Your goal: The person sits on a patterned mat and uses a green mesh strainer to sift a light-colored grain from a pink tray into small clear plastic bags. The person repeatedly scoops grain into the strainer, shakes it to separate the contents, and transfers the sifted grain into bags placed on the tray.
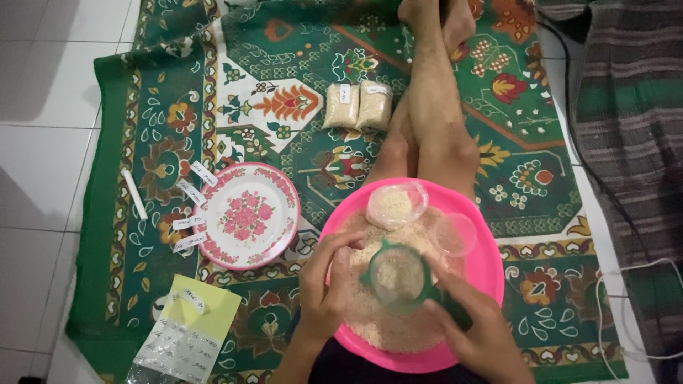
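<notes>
The right hand (475, 320) had its grip closed around the handle of a small round green plastic sieve (397, 275), which it held level above a round pink plastic basin (491, 274) filled with pale grain (377, 316). The left hand (325, 284) hovered beside the sieve, its grip loosely curled and pinching nothing, fingertips touching the sieve's rim over the grain. Inside the basin, at its far side, lay a small clear plastic bag of grain (395, 204) and, just beside it, a clear round plastic cup (454, 234). The basin sat against the person's bare legs (434, 107) on a green patterned rug (135, 213). Near the rug's left edge stood a pink flowered round plate (246, 215) with white paper labels (191, 206) along its rim. Farther off lay two filled grain packets (358, 107). At the near left corner rested a yellow sheet (213, 313).
</notes>
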